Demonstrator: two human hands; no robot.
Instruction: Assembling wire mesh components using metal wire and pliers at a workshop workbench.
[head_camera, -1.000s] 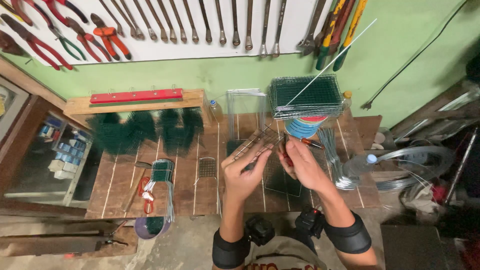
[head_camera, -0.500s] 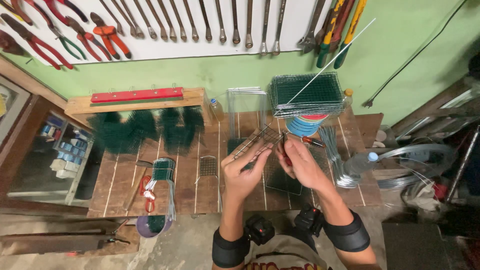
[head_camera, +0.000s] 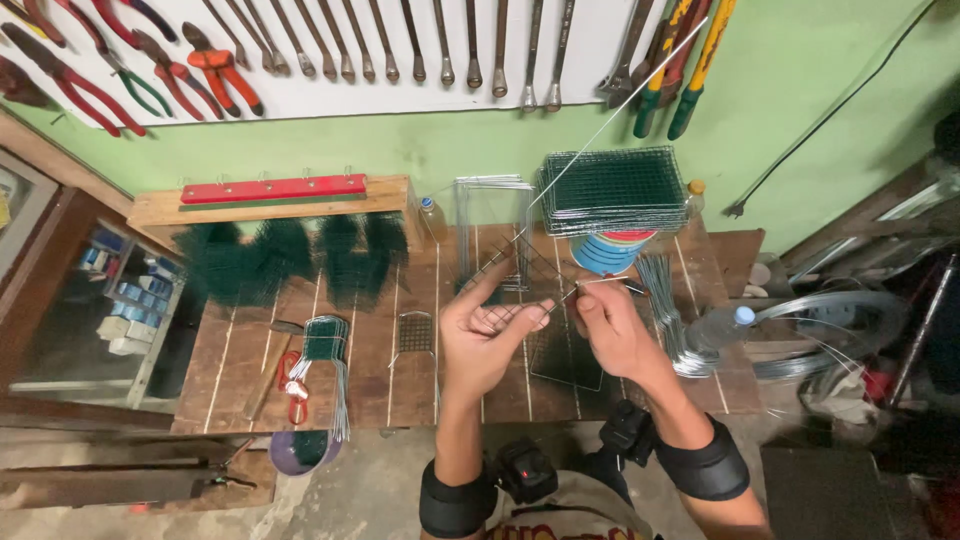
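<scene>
the left hand (head_camera: 487, 335) grips a small square of wire mesh (head_camera: 510, 285), fingers closed around its lower edge, thumb raised along the left side. the right hand (head_camera: 612, 330) pinches the near end of a long thin wire (head_camera: 610, 118), which runs up and to the right over the mesh. both hands and the mesh are above the middle of the wooden worktop (head_camera: 250, 350), toward its front edge. a stack of mesh panels (head_camera: 612, 188) sits at the back right corner. red-handled pliers (head_camera: 293, 385) lie near the front left edge.
</scene>
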